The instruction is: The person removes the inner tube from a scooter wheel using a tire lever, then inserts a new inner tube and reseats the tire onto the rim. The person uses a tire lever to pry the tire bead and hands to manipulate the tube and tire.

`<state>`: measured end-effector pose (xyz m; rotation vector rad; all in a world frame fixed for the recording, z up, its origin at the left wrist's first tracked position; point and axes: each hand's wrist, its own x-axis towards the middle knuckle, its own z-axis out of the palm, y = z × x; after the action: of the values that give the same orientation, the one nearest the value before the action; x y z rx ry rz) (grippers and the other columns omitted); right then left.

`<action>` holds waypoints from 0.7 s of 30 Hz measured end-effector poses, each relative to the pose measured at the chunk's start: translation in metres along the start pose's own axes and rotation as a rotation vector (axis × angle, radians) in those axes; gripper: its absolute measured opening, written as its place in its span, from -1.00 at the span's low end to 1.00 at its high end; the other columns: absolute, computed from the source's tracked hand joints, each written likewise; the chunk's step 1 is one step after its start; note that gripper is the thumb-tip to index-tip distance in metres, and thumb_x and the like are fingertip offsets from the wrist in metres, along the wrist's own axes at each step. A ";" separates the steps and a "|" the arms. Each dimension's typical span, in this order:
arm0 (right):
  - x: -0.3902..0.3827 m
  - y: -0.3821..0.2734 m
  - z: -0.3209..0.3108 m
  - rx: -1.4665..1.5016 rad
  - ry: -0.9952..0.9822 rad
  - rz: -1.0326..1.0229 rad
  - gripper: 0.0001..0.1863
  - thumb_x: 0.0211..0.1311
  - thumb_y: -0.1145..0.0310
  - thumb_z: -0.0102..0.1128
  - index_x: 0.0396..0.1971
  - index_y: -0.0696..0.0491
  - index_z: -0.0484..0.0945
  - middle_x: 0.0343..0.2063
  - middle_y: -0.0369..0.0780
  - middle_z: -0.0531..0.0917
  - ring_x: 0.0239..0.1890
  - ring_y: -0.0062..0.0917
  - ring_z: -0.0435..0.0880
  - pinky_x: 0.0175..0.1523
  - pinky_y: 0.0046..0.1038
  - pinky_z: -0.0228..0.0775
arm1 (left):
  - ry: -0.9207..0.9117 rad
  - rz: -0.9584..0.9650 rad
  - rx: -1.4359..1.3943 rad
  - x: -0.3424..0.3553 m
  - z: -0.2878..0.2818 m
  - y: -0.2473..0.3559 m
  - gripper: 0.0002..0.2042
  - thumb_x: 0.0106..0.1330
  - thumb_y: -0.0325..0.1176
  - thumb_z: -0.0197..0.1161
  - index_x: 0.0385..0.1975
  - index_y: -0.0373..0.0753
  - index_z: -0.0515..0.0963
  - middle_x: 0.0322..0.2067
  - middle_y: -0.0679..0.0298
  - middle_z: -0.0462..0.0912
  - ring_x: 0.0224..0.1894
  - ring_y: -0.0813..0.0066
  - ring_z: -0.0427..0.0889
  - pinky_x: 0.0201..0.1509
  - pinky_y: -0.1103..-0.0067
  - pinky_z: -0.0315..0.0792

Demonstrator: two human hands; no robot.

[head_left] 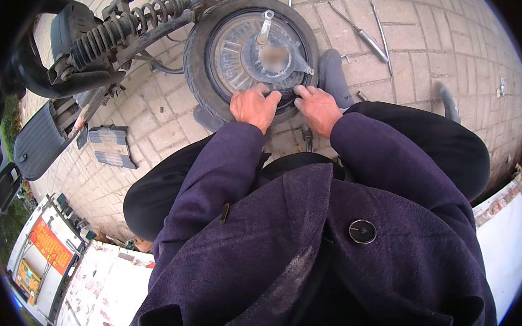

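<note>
A scooter wheel with a black tyre (200,66) lies flat on the paving between my feet, with a dusty metal hub (237,52) and a bracket at its middle. My left hand (255,109) is closed over the near part of the tyre, thumb and fingers curled at the rim. My right hand (317,108) grips the same near edge just to the right, fingers bent onto dark rubber inside the tyre, which I cannot make out clearly. A short light metal lever (265,27) stands out from the hub.
A scooter's rear frame with a coil shock (118,34) fills the upper left, near dark mats (109,147). A screwdriver (373,45), a metal bar (382,38) and small parts lie right of the wheel. My shoe (333,76) is beside the tyre. White panels (97,295) stand behind me.
</note>
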<state>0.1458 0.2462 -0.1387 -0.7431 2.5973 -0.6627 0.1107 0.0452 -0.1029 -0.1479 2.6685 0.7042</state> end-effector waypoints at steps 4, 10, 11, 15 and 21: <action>0.018 0.006 -0.015 0.294 0.005 0.206 -0.67 0.13 0.16 0.44 -0.31 0.10 0.58 -0.12 -0.16 0.56 -0.04 -0.22 0.61 0.06 -0.23 0.48 | 0.060 0.029 -0.024 0.006 -0.005 -0.001 -0.68 0.08 -0.06 0.33 -0.45 -0.21 0.76 -0.53 0.03 0.71 -0.31 -0.02 0.71 -0.08 0.25 0.51; 0.030 0.002 -0.027 0.318 0.136 0.264 -0.47 0.11 0.14 0.53 0.01 0.07 0.54 -0.10 -0.16 0.60 0.04 -0.21 0.60 0.13 -0.22 0.47 | 0.031 -0.016 -0.064 0.011 -0.010 0.003 -0.67 0.08 -0.06 0.30 -0.40 -0.21 0.76 -0.51 0.00 0.72 -0.31 -0.03 0.69 0.06 0.28 0.44; 0.029 0.002 -0.028 0.299 0.118 0.268 -0.45 0.11 0.15 0.53 0.04 0.06 0.54 -0.09 -0.17 0.60 0.06 -0.21 0.59 0.15 -0.23 0.47 | 0.042 0.011 -0.045 0.012 -0.010 0.005 -0.67 0.08 -0.06 0.29 -0.40 -0.22 0.76 -0.51 -0.01 0.72 -0.32 -0.04 0.69 0.06 0.28 0.45; 0.023 0.009 -0.027 0.296 0.067 0.271 -0.43 0.09 0.20 0.54 0.09 0.01 0.53 -0.04 -0.17 0.58 0.13 -0.23 0.56 0.21 -0.23 0.45 | -0.049 0.051 0.137 0.014 -0.011 0.013 -0.64 0.12 -0.06 0.27 -0.39 -0.28 0.75 -0.49 -0.02 0.73 -0.33 -0.03 0.72 0.01 0.23 0.50; 0.020 0.013 -0.010 0.208 0.015 0.302 -0.40 0.04 0.27 0.58 0.11 0.00 0.56 0.00 -0.19 0.57 0.13 -0.23 0.56 0.22 -0.21 0.48 | -0.263 0.055 0.278 0.011 -0.002 0.023 -0.58 0.17 0.02 0.33 -0.34 -0.29 0.76 -0.39 0.00 0.77 -0.21 0.04 0.78 -0.06 0.22 0.57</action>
<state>0.1201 0.2478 -0.1418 -0.2759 2.5289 -0.8260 0.0958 0.0640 -0.0949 0.0872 2.4907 0.3352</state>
